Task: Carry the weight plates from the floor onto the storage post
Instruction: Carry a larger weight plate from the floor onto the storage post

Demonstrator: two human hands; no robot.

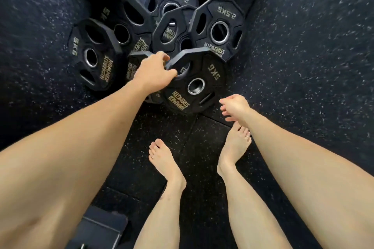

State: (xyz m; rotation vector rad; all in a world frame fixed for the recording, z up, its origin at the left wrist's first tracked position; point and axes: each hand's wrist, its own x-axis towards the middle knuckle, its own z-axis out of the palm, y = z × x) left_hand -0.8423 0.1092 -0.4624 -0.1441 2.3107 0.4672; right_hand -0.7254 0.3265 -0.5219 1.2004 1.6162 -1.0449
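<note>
While my left hand [153, 73] grips the nearest 5 kg plate [197, 83] by its rim, tilted up off the floor pile, my right hand [234, 107] hangs open beside it. One-handed, I judge it could slip onto my bare feet [165, 162].

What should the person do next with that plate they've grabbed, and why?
Probably bring the free right hand onto the tilted 5KG plate's near edge. Only the left hand holds it, by one grip slot, and bare feet are close below.
</note>
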